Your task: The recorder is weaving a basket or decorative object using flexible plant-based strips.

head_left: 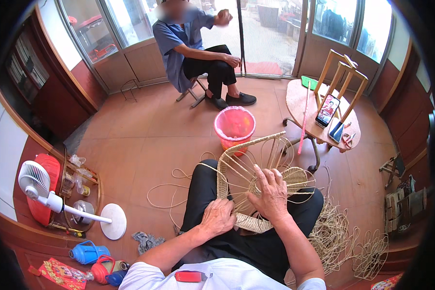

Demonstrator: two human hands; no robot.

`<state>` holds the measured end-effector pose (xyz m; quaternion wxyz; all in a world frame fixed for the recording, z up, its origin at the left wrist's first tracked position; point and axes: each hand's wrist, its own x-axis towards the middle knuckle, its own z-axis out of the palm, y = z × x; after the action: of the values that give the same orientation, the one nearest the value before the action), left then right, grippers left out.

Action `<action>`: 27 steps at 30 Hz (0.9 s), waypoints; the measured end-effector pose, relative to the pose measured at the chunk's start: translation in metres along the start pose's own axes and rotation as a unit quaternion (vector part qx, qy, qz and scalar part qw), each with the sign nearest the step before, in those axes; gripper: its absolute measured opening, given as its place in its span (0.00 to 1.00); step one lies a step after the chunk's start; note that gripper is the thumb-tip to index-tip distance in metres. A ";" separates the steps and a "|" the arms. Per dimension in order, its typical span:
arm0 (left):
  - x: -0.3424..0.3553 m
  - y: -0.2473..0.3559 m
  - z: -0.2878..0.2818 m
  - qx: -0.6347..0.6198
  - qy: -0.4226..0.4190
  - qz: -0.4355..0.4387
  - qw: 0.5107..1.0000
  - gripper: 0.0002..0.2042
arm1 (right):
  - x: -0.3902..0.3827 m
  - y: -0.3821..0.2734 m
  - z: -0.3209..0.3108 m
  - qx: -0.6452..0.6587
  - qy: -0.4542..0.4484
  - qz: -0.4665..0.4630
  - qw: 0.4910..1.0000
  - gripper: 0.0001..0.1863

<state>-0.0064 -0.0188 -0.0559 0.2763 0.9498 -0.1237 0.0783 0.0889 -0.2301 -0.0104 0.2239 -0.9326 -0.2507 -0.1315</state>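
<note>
On the lap [201, 186], the frame [222, 180] is likely being woven, its near left edge gripped by the left hand [218, 216], the right hand [269, 194] spread open over its middle, so the next move likely needs a steady hold.

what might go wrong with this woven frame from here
The woven frame sits over the lap and could tilt if the left hand eases off. The tangled cord pile might knot when pulled. The lit phone leaning on the wooden stand could slide if the table is bumped.
</note>
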 end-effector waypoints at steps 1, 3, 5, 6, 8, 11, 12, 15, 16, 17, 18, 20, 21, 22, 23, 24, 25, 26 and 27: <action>0.000 0.001 0.000 -0.009 0.018 0.001 1.000 0.05 | 0.000 0.000 0.000 -0.001 0.002 0.000 1.000 0.55; 0.001 0.002 0.000 0.009 0.024 0.007 1.000 0.05 | 0.000 0.000 -0.001 -0.001 0.002 0.000 1.000 0.55; 0.001 0.003 -0.001 0.023 0.027 0.014 0.999 0.05 | 0.002 0.000 -0.002 0.000 0.001 -0.003 1.000 0.55; 0.002 0.004 -0.002 0.041 0.035 0.033 0.998 0.05 | 0.003 0.000 -0.002 -0.003 0.003 -0.003 1.000 0.55; 0.002 0.006 -0.005 0.056 0.035 0.048 0.997 0.04 | 0.004 0.001 -0.001 -0.004 -0.003 0.002 1.000 0.55; 0.003 0.010 -0.010 0.130 0.052 0.064 0.988 0.03 | 0.003 0.005 0.001 -0.011 0.026 -0.021 0.999 0.54; 0.003 0.012 -0.011 0.138 0.052 0.079 0.986 0.03 | 0.003 0.007 0.003 -0.007 0.019 -0.017 1.000 0.53; 0.003 0.029 0.001 0.029 0.072 0.124 0.989 0.01 | -0.002 0.013 0.007 0.010 0.015 -0.018 1.000 0.50; 0.001 0.036 0.006 -0.014 0.025 0.095 0.995 0.01 | -0.003 0.014 0.008 0.011 0.034 -0.035 0.999 0.49; 0.002 0.048 0.016 -0.060 0.021 0.098 0.993 0.01 | -0.002 0.015 0.007 0.009 0.004 -0.017 1.000 0.49; -0.001 0.060 0.026 -0.078 -0.019 0.053 0.995 0.02 | -0.002 0.016 0.005 0.009 0.003 -0.024 1.000 0.49; 0.002 0.073 0.041 -0.088 -0.051 0.024 0.995 0.06 | 0.002 0.016 0.002 0.009 0.003 -0.037 0.999 0.49; 0.002 0.074 0.044 -0.086 -0.032 0.026 0.995 0.06 | 0.003 0.015 -0.001 0.013 0.002 -0.045 0.999 0.49; 0.003 0.075 0.046 -0.088 -0.024 0.033 0.995 0.06 | 0.004 0.016 -0.003 0.012 -0.017 -0.039 0.999 0.49; 0.002 0.075 0.048 -0.095 -0.012 0.042 0.995 0.07 | 0.004 0.017 -0.007 0.013 -0.039 -0.040 0.998 0.50; 0.002 0.074 0.047 -0.091 -0.017 0.040 0.995 0.07 | 0.003 0.018 -0.009 0.016 -0.030 -0.050 0.998 0.50; 0.000 0.072 0.046 -0.086 -0.030 0.046 0.995 0.08 | 0.002 0.019 -0.011 0.008 -0.037 -0.058 0.998 0.51; -0.001 0.071 0.044 -0.080 -0.059 0.043 0.994 0.09 | 0.000 0.020 -0.013 -0.007 -0.050 -0.062 0.997 0.53; -0.003 0.072 0.043 -0.078 -0.043 0.050 0.995 0.09 | 0.000 0.020 -0.013 0.003 -0.045 -0.066 0.997 0.53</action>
<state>-0.0259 -0.1000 -0.0559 0.3401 0.9204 -0.1885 0.0412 0.0976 -0.2516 -0.0060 0.2055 -0.9183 -0.3221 -0.1033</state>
